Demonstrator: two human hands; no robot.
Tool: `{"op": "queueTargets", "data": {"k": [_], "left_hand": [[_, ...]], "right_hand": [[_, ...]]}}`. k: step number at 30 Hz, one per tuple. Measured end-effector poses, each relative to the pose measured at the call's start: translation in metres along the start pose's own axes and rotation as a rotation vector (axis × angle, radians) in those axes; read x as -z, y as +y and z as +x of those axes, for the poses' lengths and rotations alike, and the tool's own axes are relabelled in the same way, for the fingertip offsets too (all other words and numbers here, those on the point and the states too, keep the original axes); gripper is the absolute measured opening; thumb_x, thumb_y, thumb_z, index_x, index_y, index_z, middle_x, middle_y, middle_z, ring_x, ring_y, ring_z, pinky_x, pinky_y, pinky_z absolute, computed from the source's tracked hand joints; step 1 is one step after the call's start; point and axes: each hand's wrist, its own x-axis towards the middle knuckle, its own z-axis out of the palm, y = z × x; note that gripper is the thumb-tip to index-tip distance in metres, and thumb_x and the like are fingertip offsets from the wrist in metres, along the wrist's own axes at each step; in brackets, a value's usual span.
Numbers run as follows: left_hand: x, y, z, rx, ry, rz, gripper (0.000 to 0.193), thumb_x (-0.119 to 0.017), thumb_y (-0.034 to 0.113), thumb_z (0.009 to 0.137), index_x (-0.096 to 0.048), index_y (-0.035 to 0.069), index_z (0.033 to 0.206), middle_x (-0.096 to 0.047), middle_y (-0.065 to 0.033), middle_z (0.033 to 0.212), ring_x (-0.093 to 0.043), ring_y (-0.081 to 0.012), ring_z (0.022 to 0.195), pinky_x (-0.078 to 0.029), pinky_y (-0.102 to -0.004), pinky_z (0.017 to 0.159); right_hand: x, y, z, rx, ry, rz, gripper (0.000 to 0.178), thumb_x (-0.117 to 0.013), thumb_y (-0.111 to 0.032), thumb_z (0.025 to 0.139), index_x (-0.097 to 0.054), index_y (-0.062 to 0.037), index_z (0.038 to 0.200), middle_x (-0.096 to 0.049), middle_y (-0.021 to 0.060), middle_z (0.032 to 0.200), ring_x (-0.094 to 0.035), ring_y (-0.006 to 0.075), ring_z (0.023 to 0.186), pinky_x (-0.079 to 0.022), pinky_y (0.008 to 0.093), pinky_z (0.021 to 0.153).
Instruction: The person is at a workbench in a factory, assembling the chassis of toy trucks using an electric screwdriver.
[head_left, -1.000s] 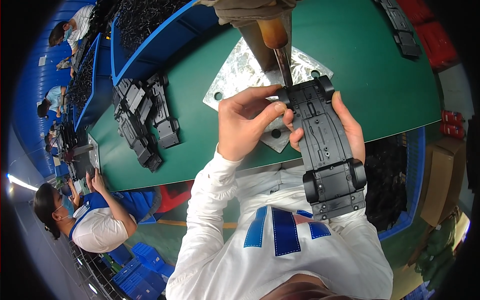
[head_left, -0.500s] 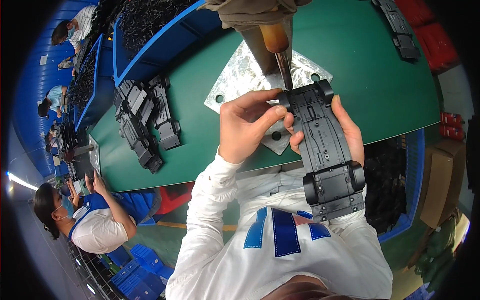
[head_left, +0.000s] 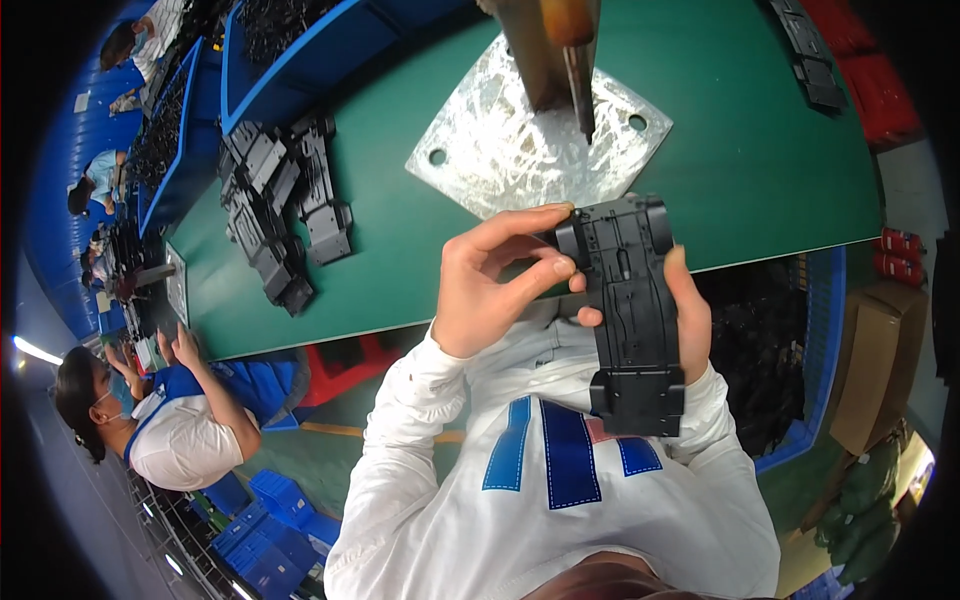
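Note:
A black plastic toy car chassis [head_left: 630,310] is held in front of my body, beyond the near table edge. My right hand [head_left: 692,315] is closed round its right side, with the thumb along the edge and fingertips showing at the left edge. My left hand [head_left: 480,280] pinches the chassis's far left corner, where a rounded black wheel-like part [head_left: 570,242] sits. A pointed metal rod with an amber handle [head_left: 580,85] hangs beyond the chassis, apart from it. Under it, a silvery metal plate [head_left: 480,150] with corner holes lies on the table.
Several black chassis [head_left: 265,215] are piled on the green table [head_left: 385,245] at left, and more lie far right [head_left: 808,60]. Blue bins [head_left: 300,60] of black parts stand far left. A co-worker [head_left: 190,430] sits at left. A blue crate [head_left: 822,340] and cardboard box [head_left: 880,365] are at right.
The chassis and both hands have come nearer to my body, away from the rod tip. The chassis has tilted. Its grip in both hands is unchanged.

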Motion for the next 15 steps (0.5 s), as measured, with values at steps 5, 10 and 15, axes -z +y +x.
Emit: {"op": "queueTargets", "data": {"k": [5,10,15], "left_hand": [[0.014,-0.019,-0.022,-0.331,-0.030,0.097,0.041,-0.084,-0.005,0.074,-0.074,-0.001,0.113,-0.073,-0.0168,0.115,-0.071,-0.0227,0.099,-0.055,-0.0344,0.090],[0.026,-0.021,-0.041,-0.535,-0.078,0.138,0.038,-0.089,0.001,0.069,-0.075,0.001,0.104,-0.076,-0.0160,0.105,-0.071,-0.0279,0.098,-0.054,-0.0373,0.084],[0.029,-0.023,-0.053,-0.558,-0.084,0.103,0.037,-0.088,-0.002,0.070,-0.073,0.000,0.103,-0.074,-0.0170,0.105,-0.071,-0.0316,0.099,-0.053,-0.0412,0.085]], "right_hand": [[0.000,0.013,-0.026,0.293,-0.238,-0.417,0.100,-0.076,-0.032,0.092,-0.005,-0.0116,0.159,-0.049,0.0281,0.141,-0.066,0.0350,0.111,-0.058,0.0379,0.084],[0.011,0.015,-0.023,0.541,-0.697,-0.780,0.111,-0.086,-0.012,0.080,-0.008,-0.0132,0.159,-0.046,0.0349,0.142,-0.058,0.0402,0.127,-0.051,0.0483,0.103],[-0.001,0.016,-0.028,0.580,-0.760,-0.917,0.111,-0.087,-0.011,0.079,-0.011,-0.0137,0.159,-0.048,0.0335,0.142,-0.056,0.0424,0.129,-0.048,0.0507,0.106]]}}
